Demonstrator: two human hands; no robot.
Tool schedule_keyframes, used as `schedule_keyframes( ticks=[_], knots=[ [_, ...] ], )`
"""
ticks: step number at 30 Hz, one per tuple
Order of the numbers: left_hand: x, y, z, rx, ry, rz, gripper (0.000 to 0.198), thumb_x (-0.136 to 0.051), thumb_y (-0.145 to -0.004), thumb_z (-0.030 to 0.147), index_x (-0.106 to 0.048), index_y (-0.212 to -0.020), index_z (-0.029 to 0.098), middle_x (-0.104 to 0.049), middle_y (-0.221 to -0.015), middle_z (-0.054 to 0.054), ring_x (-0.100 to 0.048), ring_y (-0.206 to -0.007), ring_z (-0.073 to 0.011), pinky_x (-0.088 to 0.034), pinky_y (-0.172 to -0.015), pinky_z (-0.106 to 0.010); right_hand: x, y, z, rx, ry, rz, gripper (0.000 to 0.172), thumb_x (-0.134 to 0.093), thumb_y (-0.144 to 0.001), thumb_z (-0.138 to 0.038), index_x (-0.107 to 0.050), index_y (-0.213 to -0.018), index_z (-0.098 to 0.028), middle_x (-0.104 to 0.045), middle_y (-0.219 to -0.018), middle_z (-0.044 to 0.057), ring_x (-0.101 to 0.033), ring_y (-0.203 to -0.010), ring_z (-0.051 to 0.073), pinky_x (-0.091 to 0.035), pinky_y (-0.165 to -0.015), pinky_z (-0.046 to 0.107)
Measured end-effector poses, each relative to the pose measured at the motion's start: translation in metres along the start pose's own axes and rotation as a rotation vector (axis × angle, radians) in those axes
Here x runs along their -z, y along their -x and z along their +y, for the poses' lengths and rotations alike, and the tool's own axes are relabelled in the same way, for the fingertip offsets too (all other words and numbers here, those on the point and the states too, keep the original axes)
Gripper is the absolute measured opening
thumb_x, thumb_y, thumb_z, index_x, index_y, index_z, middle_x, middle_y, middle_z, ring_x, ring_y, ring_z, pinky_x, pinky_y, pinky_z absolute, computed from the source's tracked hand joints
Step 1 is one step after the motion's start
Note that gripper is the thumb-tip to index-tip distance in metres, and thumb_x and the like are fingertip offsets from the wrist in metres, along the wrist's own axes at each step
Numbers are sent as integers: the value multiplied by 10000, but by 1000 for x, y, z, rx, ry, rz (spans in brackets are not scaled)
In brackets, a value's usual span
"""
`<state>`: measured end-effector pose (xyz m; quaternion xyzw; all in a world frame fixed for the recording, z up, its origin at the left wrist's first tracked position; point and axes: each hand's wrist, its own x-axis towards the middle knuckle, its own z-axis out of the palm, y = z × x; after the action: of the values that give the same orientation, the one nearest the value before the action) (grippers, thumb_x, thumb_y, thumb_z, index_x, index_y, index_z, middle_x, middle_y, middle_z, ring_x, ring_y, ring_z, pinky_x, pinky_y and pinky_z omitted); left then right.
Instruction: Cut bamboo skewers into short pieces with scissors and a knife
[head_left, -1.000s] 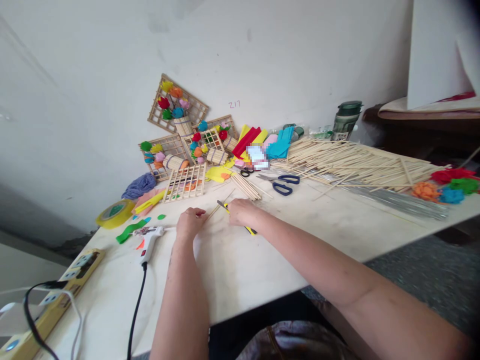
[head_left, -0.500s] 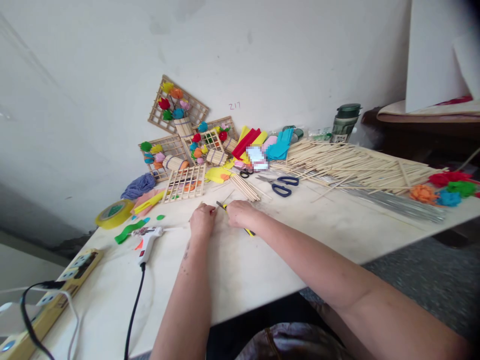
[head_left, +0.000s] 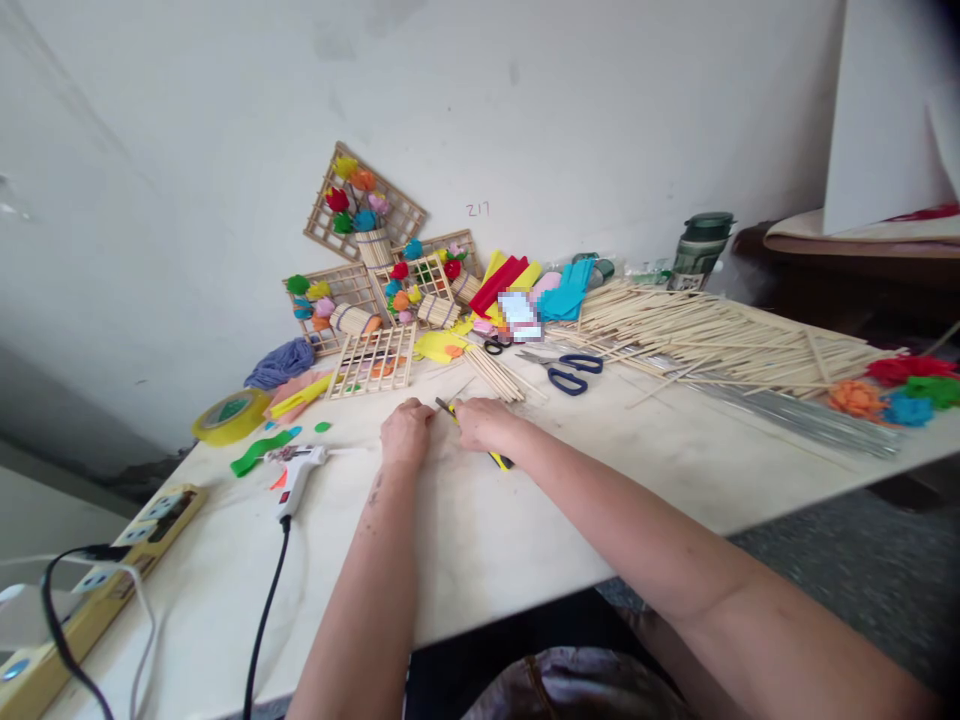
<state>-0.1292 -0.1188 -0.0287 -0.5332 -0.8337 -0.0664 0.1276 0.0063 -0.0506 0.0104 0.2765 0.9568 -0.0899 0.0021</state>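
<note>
Utility knife [head_left: 499,460], one, is gripped by the right hand [head_left: 484,425], right of one glue gun [head_left: 300,475]. Between them the left hand [head_left: 405,432] is curled; whatever it grips cannot be told. Beyond the gun, rightward, two pairs of scissors [head_left: 553,364] are seen.

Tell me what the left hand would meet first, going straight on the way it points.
Most likely the flat yellow paper lying ahead of the left hand, just right of the nearest wooden lattice, though the hand might clip that lattice's corner first: depth is hard to judge.
</note>
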Motion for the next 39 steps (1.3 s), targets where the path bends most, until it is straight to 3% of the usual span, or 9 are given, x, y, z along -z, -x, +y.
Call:
schedule_keyframes(
  ticks=[13, 18, 22, 27, 39],
  knots=[
    [-3, -1, 7, 60, -50, 58, 300, -375, -811, 180, -659, -898, 227, -558, -869, -70, -465, -942, -178, -408, -729, -262, -5, -13, -8, -29, -8, 4, 464, -522, -670, -196, -522, -1126, -111, -599, -1060, 167, -553, -990, 247, -436, -777, 308],
    [1, 3, 13, 80, -61, 21, 321, -360, -811, 190, -663, -905, 236, -539, -889, -77, -465, -936, -194, -423, -675, -267, -2, -7, -10, -28, 1, -7, 435, -507, -683, -184, -529, -1111, -105, -593, -1071, 171, -552, -992, 247, -436, -776, 315],
    [5, 8, 25, 82, -113, -8, 347, -320, -817, 200, -664, -853, 166, -519, -894, -105, -472, -918, -206, -430, -687, -286, -5, -7, -10, -30, 13, -6, 436, -497, -693, -184, -519, -1121, -103, -595, -1067, 168, -551, -994, 240, -432, -783, 312],
    [8, 12, 38, 109, -85, -59, 325, -333, -789, 169, -625, -924, 126, -494, -948, -118, -458, -941, -203, -431, -705, -274, -7, -12, -11, -54, 22, 13, 418, -502, -714, -211, -522, -1121, -121, -608, -1046, 158, -556, -987, 227, -429, -788, 301],
    [6, 17, 41, 196, -38, -51, 313, -329, -815, 227, -568, -1002, 153, -463, -1031, -128, -404, -1014, -232, -421, -721, -289, -8, -17, -10, -54, 0, -12, 382, -513, -726, -183, -535, -1101, -116, -587, -1088, 163, -546, -1008, 224, -436, -796, 296]
  ],
)
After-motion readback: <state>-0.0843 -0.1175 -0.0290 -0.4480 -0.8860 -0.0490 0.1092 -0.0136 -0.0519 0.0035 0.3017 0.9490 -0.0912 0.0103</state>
